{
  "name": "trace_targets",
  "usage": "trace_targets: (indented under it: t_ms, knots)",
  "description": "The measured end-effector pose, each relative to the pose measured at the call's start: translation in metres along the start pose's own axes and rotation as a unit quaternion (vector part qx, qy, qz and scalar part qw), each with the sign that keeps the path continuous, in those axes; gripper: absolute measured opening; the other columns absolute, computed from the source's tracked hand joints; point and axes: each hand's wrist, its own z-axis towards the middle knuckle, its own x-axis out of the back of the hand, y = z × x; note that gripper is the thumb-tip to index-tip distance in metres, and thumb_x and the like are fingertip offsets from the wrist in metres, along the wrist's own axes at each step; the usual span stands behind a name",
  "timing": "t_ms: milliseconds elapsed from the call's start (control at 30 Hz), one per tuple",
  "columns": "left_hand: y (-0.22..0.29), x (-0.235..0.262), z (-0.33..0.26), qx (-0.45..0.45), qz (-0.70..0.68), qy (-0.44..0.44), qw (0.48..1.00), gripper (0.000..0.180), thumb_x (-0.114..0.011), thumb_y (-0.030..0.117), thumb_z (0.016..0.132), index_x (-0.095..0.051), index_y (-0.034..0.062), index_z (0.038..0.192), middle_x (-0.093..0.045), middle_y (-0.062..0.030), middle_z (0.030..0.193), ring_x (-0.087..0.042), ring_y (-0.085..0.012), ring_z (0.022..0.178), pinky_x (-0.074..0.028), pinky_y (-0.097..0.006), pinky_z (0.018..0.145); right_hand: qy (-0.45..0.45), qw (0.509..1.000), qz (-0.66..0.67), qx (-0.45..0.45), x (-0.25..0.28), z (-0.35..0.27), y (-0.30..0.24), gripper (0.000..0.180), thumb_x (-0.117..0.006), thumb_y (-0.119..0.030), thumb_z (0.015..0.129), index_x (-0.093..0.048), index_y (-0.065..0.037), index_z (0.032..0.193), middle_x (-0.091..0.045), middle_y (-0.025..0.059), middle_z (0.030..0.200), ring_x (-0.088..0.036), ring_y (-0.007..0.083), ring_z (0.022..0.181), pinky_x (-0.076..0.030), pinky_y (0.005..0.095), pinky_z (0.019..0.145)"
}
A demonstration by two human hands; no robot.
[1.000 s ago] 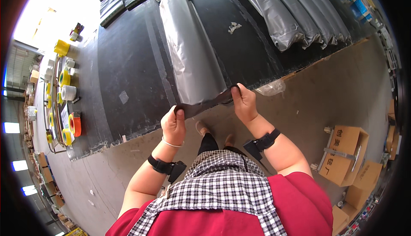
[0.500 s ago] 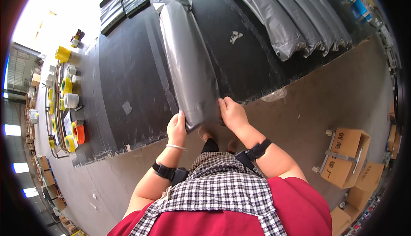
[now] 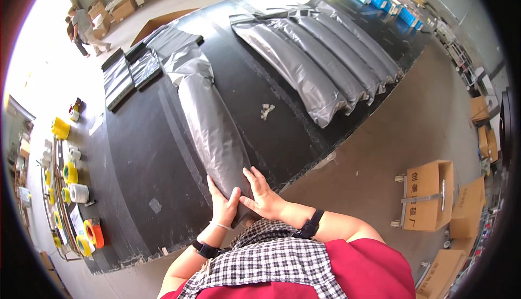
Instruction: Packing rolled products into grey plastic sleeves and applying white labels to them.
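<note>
A long grey plastic-wrapped roll [image 3: 209,120] lies lengthwise on the black table, its near end at the table's front edge. Its far end spreads into loose, crumpled plastic. My left hand [image 3: 223,205] rests on the left of the near end, fingers stretched and thumb out. From the right, my right hand [image 3: 264,195] presses on the same end with its fingers spread. The thumbs come close together over the plastic, which tapers below them. How the tip of the bag is folded is partly hidden by my hands.
Several similar grey rolls [image 3: 320,63] lie side by side at the right. Folded grey bags [image 3: 130,74] are stacked at the far left. Tape rolls [image 3: 78,193] line the left edge. A cardboard box [image 3: 429,196] sits on a trolley at the right. People [image 3: 81,30] stand in the far left background.
My hands have gone from gripping the corners of the bag's near end to lying flat over it, closer together. That end now looks narrower. The view has tilted up, showing more of the far table.
</note>
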Motion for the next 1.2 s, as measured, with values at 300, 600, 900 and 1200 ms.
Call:
trace_targets:
  t_ms: [300, 600, 900, 1200]
  knots:
    - [0.040, -0.037, 0.041, 0.045, -0.032, -0.038, 0.998, 0.135, -0.092, 0.031, 0.065, 0.003, -0.0035, 0.155, -0.032, -0.0273, 0.149, -0.041, -0.0337, 0.136, -0.034, -0.041, 0.115, 0.174, 0.872, -0.431, -0.153, 0.276, 0.129, 0.109, 0.119, -0.089, -0.045, 0.065, -0.021, -0.006, 0.155, -0.043, 0.0278, 0.145, -0.045, 0.0421, 0.133, -0.039, 0.0509, 0.110]
    - [0.063, -0.169, 0.121, 0.038, -0.052, -0.001, 0.998, 0.130, -0.092, 0.030, 0.065, -0.003, -0.0001, 0.154, -0.036, -0.0237, 0.146, -0.042, -0.0325, 0.134, -0.036, -0.041, 0.114, -0.044, 0.900, -0.358, -0.243, 0.318, 0.131, 0.114, 0.133, -0.087, -0.052, 0.060, -0.011, -0.001, 0.156, -0.052, 0.0283, 0.126, -0.060, 0.0404, 0.115, -0.052, 0.0439, 0.099]
    - [0.076, -0.238, 0.154, 0.029, -0.106, -0.061, 0.992, 0.128, -0.091, 0.036, 0.066, -0.008, -0.0007, 0.156, -0.035, -0.0236, 0.150, -0.034, -0.0324, 0.141, -0.032, -0.042, 0.116, -0.152, 0.921, -0.254, -0.253, 0.360, 0.123, 0.125, 0.138, -0.083, -0.058, 0.064, -0.002, 0.005, 0.155, -0.049, 0.0327, 0.134, -0.056, 0.0434, 0.121, -0.047, 0.0438, 0.106]
    - [0.119, -0.246, 0.145, 0.065, -0.073, -0.069, 0.993, 0.135, -0.089, 0.022, 0.071, 0.014, 0.0077, 0.158, -0.021, -0.0248, 0.157, -0.030, -0.0319, 0.143, -0.028, -0.041, 0.119, 0.040, 0.908, -0.388, -0.152, 0.444, 0.202, 0.194, 0.117, -0.081, -0.058, 0.070, -0.023, -0.003, 0.155, -0.048, 0.0248, 0.135, -0.051, 0.0378, 0.118, -0.044, 0.0451, 0.105]
